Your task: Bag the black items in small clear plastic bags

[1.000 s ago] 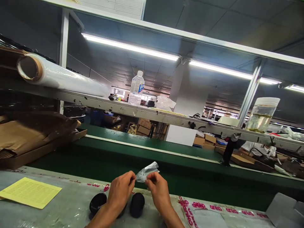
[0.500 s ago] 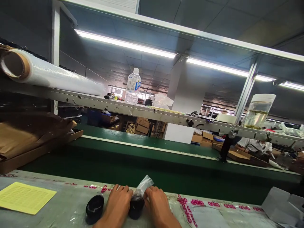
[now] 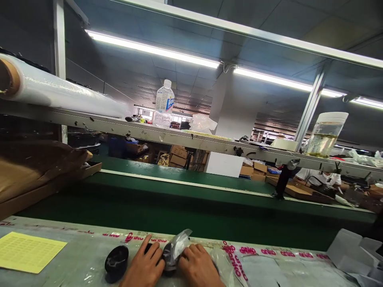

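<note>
Fingers of both hands were curled around a black part and the clear bag being worked over it, the left hand pinching from one side, the right hand from the other, low on the bench. By the look of it the bagging was only partly done: the bag's open end stood crumpled above the part. A second black part lay unbagged just left of the hands, near a yellow sheet.
</note>
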Demonstrator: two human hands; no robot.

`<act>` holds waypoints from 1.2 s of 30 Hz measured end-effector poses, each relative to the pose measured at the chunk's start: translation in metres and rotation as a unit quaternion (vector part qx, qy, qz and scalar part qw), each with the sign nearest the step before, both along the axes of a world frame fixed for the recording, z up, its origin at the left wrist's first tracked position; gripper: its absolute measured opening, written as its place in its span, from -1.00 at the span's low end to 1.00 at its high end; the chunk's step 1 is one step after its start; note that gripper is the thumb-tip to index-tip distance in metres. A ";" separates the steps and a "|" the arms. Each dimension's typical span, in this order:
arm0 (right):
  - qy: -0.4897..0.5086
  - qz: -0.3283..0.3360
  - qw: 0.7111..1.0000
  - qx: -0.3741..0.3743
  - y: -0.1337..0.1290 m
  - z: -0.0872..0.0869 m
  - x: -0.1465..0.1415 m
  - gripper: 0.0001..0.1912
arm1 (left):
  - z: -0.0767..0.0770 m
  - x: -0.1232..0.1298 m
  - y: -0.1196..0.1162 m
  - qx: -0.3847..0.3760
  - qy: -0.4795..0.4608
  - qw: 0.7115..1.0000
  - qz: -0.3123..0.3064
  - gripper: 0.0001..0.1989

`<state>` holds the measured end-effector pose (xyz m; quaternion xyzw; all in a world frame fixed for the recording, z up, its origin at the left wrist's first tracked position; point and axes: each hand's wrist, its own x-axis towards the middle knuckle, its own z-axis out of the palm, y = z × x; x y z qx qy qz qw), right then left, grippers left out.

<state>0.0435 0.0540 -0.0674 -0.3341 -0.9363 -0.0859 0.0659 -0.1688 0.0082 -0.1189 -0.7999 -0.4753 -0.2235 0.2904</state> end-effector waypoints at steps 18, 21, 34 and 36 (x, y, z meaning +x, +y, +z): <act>0.075 -0.106 0.954 -0.272 0.029 0.070 0.007 -0.90 | 0.110 0.017 0.004 -0.317 -0.242 0.913 0.085 -0.84; 0.167 -0.133 0.937 -0.277 0.031 0.085 0.024 -0.88 | 0.128 0.018 0.005 -0.320 -0.307 0.891 0.095 -0.83; 0.347 -0.199 0.898 -0.181 0.000 0.092 0.075 -0.87 | 0.104 0.049 0.007 -0.309 -0.337 0.889 0.014 -0.69; 0.361 -0.218 0.894 -0.155 -0.005 0.095 0.093 -0.88 | 0.087 0.046 0.014 -0.224 -0.275 0.934 -0.045 -0.71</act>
